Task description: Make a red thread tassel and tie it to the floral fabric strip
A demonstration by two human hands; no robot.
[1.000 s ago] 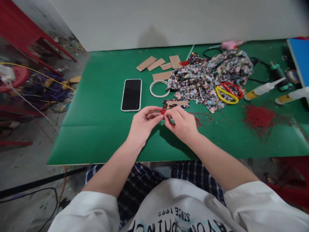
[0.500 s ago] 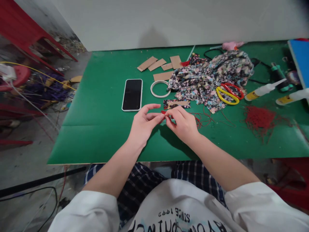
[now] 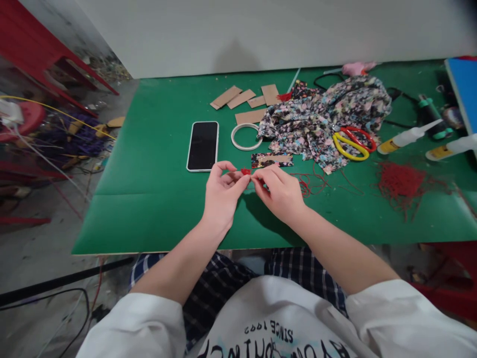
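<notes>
Near the front middle of the green table, my left hand [image 3: 223, 194] pinches a small bunch of red thread [image 3: 245, 171], which shows above its fingertips. My right hand [image 3: 279, 191] is closed, thumb and finger pinched together close to the left fingertips; what they grip is too small to make out. Loose red thread [image 3: 305, 185] trails on the table to the right of it. Just beyond both hands lies a floral fabric strip with a brown card piece [image 3: 272, 159] on it.
Around the hands on the green table [image 3: 149, 214] are a phone [image 3: 203, 146], a tape roll [image 3: 234, 137], cardboard pieces [image 3: 226, 97], floral cloth [image 3: 309, 119], scissors [image 3: 350, 145], glue bottles [image 3: 400, 141] and a red thread pile [image 3: 400, 181]. A pale wall stands behind.
The red bunch has shifted slightly left and up with my left hand, and more of it shows above the fingers. My right hand's pinch has drawn slightly left too.
</notes>
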